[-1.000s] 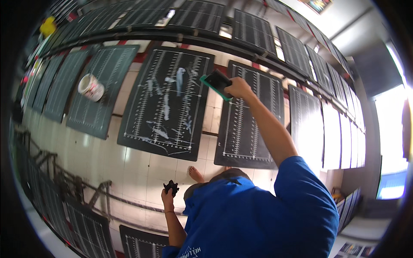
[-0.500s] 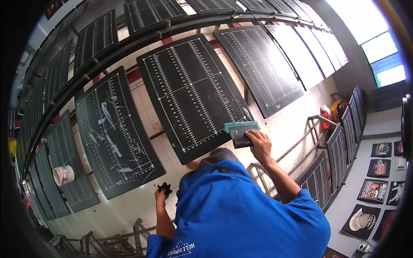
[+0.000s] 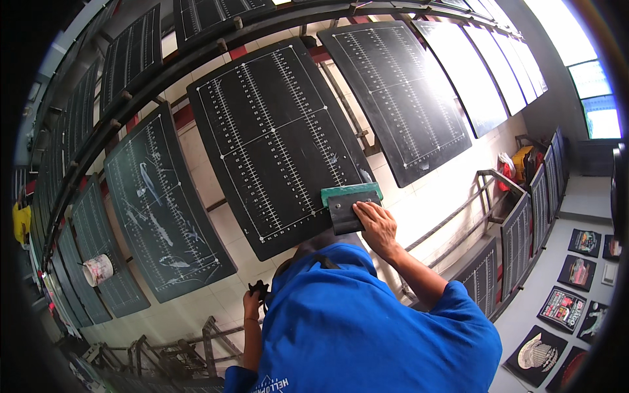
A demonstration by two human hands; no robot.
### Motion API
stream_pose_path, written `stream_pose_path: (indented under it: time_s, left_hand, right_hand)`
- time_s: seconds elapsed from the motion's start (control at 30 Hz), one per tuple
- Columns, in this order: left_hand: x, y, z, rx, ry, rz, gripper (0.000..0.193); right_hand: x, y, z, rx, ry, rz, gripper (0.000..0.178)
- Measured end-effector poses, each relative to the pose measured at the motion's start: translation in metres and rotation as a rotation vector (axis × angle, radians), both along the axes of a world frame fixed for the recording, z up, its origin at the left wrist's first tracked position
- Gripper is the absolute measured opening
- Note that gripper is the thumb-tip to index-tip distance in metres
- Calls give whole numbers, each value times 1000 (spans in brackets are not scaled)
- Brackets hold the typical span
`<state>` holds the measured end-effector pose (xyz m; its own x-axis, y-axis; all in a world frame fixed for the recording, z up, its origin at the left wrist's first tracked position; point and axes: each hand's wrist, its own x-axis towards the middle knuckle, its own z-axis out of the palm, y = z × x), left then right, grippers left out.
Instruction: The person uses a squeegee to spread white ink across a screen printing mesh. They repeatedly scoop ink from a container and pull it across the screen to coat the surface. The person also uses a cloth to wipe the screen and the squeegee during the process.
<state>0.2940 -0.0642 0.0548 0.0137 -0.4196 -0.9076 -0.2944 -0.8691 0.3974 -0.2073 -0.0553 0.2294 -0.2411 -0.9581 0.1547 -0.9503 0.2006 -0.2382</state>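
My right hand grips the dark body of a squeegee with a green blade. The blade lies over the near right corner of a black board marked with white rulers; whether it presses on the surface I cannot tell. Small pale smears show on the board near the blade. Low at my left side, my left hand is closed on a small black thing with a jagged outline, its kind unclear. To the left lies another ruled board with whitish streaks.
A stained white bucket rests on a board at the left. More ruled boards stand in rows along dark rails. Metal racks hold boards at right. Dark printed pieces hang on the right wall.
The squeegee and my right hand have shifted left and slightly nearer, further over the board's near right corner. My left hand has drawn closer to my body. The whole view has shifted a little.
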Motion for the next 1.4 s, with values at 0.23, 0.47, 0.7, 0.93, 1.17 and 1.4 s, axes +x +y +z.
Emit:
stream_pose_path:
  time_s: [0.23,0.47,0.7,0.93,1.17,1.4]
  left_hand:
    - [0,49,3,-64,-127,-244,28]
    - [-58,16,36,-153,-101,13,27]
    - [-67,5,27,-178,-6,71,31]
    - [-66,23,19,-64,-73,67,27]
    - [-57,35,0,-45,-145,-23,26]
    - [-69,26,16,-151,-56,224,21]
  right_hand:
    - [-37,-57,0,-27,-48,118,54]
    - [-89,-195,-8,-38,-50,236,60]
    - [-123,-321,0,-164,-4,320,36]
    - [-84,-211,-15,-49,-77,262,56]
    - [-61,-123,18,60,-115,286,53]
    - [-91,-249,0,-140,-29,314,47]
